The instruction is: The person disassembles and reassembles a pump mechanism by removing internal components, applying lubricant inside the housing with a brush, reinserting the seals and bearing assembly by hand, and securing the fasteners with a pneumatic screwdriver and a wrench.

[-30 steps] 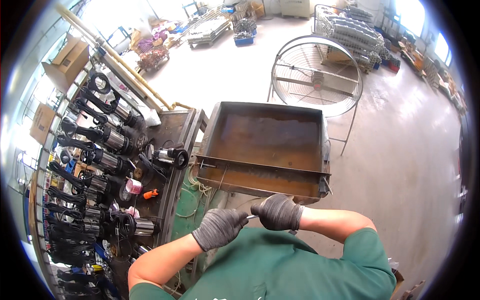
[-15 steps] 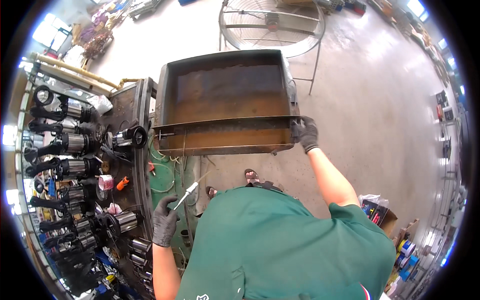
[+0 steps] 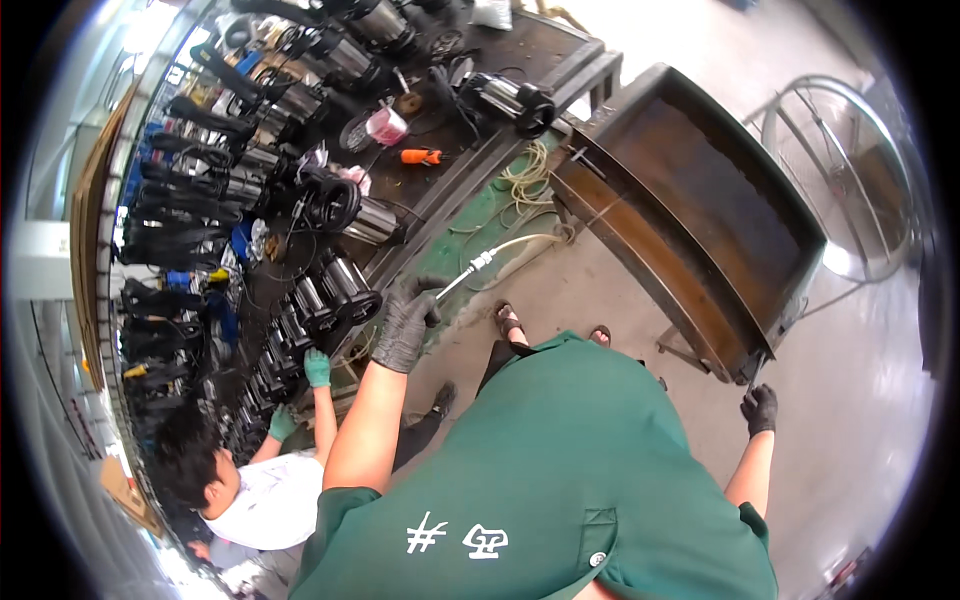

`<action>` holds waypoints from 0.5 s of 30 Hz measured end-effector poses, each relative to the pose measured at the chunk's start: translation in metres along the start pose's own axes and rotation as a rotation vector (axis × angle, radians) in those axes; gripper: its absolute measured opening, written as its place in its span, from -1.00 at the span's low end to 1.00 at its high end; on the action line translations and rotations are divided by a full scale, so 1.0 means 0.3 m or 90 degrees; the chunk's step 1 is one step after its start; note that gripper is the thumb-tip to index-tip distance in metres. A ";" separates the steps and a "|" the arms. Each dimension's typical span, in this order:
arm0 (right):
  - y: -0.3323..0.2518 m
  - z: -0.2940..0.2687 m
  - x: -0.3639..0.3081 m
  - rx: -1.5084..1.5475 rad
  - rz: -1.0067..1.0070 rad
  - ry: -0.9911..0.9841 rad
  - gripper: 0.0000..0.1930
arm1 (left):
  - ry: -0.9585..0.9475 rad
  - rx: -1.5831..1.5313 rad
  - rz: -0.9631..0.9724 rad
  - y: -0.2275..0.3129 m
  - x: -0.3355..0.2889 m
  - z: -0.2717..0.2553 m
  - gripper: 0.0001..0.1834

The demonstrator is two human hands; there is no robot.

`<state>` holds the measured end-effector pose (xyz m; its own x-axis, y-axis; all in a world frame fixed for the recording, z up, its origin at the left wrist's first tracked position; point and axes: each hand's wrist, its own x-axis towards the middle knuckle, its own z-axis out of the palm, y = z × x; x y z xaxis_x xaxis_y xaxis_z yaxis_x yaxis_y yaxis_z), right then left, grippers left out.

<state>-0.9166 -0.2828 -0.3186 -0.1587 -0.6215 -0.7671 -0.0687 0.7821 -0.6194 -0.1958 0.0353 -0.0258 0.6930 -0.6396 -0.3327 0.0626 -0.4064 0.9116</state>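
Observation:
My left hand point(image 3: 405, 325), in a dark grey glove, is closed on the thin end of a hose nozzle point(image 3: 482, 261) with a white fitting. From that fitting a pale hose point(image 3: 530, 239) runs toward the tank. My right hand point(image 3: 760, 408), gloved too, is curled closed just off the near right corner of a rusty metal tank point(image 3: 650, 295). A thin piece shows between corner and hand; whether my fingers hold it is hidden. Brownish liquid point(image 3: 715, 175) lies in the tank, and a long metal strip point(image 3: 680, 235) crosses it.
On the left, a dark workbench point(image 3: 450, 185) carries several steel pumps point(image 3: 365, 220), an orange tool point(image 3: 421, 157) and a pink-and-white tub point(image 3: 386, 126). A co-worker in a white top point(image 3: 275, 505) and green gloves works at the bench. A large fan point(image 3: 850, 170) stands beyond the tank.
The view has swung left, bringing the co-worker in. My right hand has come away from the tank's side edge and curled closed. My left hand still grips the nozzle.

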 end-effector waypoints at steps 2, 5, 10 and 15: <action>0.026 -0.144 0.059 0.168 0.047 -0.019 -0.72 | -0.002 -0.037 0.001 -0.052 0.046 -0.041 -0.75; 0.047 -0.182 0.046 0.183 0.037 0.024 -0.62 | 0.028 -0.088 0.001 -0.135 0.093 -0.128 -0.82; 0.056 0.013 0.008 0.228 0.076 -0.049 -0.65 | 0.153 -0.141 -0.012 -0.204 0.091 -0.256 -0.84; -0.024 0.007 0.007 0.014 -0.051 0.330 -0.81 | 0.180 -0.161 0.022 -0.310 0.168 -0.369 -0.80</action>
<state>-0.9145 -0.2897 -0.3161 -0.6203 -0.5715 -0.5373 -0.0807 0.7278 -0.6810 -0.0872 0.1130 -0.1006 0.8660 -0.4309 -0.2536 0.1866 -0.1921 0.9635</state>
